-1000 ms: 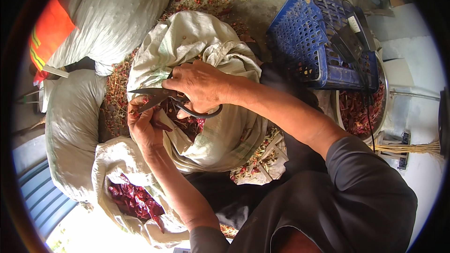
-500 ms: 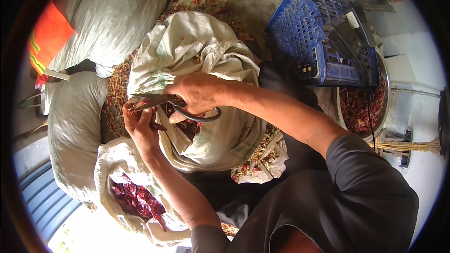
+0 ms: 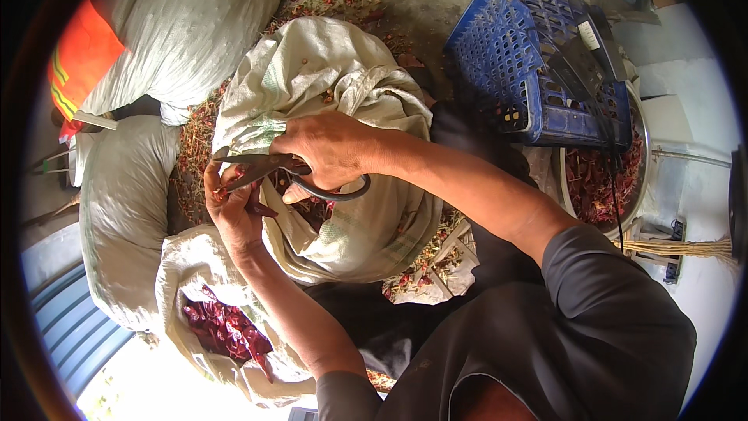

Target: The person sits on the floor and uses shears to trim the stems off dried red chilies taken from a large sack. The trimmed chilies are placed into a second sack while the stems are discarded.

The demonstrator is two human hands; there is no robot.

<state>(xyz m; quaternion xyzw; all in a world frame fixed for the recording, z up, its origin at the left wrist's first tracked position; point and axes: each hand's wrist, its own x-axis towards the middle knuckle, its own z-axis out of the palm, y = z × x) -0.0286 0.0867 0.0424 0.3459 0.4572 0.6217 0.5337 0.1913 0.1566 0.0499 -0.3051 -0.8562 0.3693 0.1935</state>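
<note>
My right hand (image 3: pixel 327 152) grips a pair of dark scissors (image 3: pixel 261 165), with one looped handle showing below the fingers. Its blades point left and stand apart at a dried red chili (image 3: pixel 259 201). That chili is pinched in the fingers of my left hand (image 3: pixel 232 206), its dark body hanging toward the palm side. Both hands are above the mouth of a large white woven sack (image 3: pixel 374 226), in which more red chilies partly show. Nearer my left forearm, a smaller white sack (image 3: pixel 175 269) holds shiny dried red chilies (image 3: pixel 226 327).
Full white sacks (image 3: pixel 125 218) stand at the left, near an orange cloth (image 3: pixel 82 58) with yellow stripes. At the right a blue plastic crate (image 3: pixel 499 47) rests over a round metal basin (image 3: pixel 643 179) of red chilies. Stems and scraps (image 3: pixel 199 156) litter the floor.
The scissor blades have opened a little wider at the chili. Both hands stay in nearly the same place, still holding the scissors and the chili.
</note>
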